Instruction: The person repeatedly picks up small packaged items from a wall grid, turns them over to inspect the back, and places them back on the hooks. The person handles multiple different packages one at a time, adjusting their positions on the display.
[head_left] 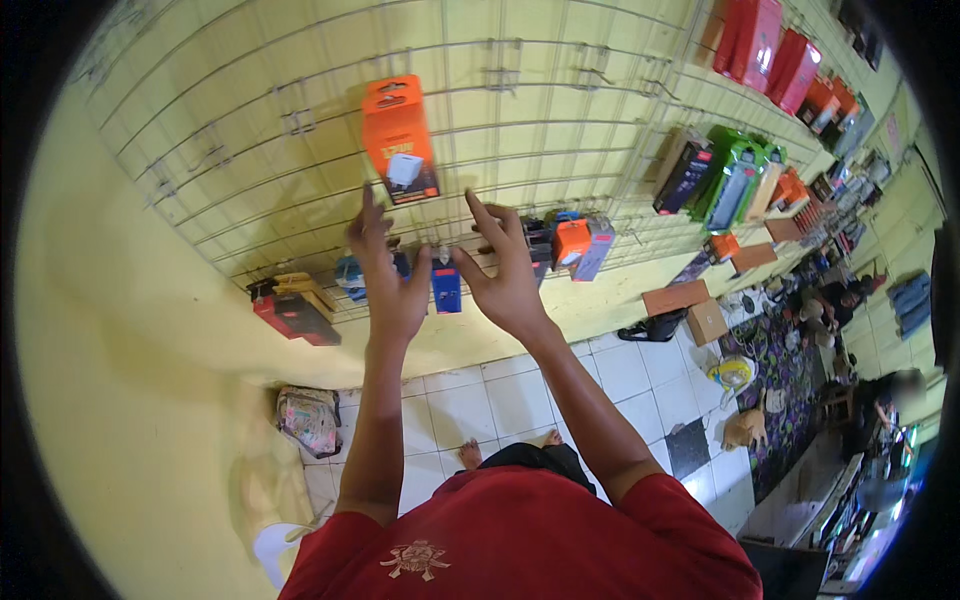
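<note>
On the wire grid rack (560, 90) in front of me hangs an orange charger box (398, 130) with a white plug pictured on it. My left hand (388, 275) is raised just below that box, thumb apart from the fingers and nothing in it. To its right, my right hand (505, 275) is also raised and empty, index finger stretched up, the others partly bent. A small blue package (446, 288) hangs between the two hands. Behind my left fingers shows another blue packet (350, 275), partly hidden. Right of my right hand hang an orange-and-white box (571, 243) and a grey box (595, 250).
Dark and red boxes (295, 315) hang at the rack's lower left. Green packages (735, 180) and red packages (750, 45) hang farther right. A patterned bag (309, 420) lies on the tiled floor. A yellow fan (732, 374) and other people are at the right.
</note>
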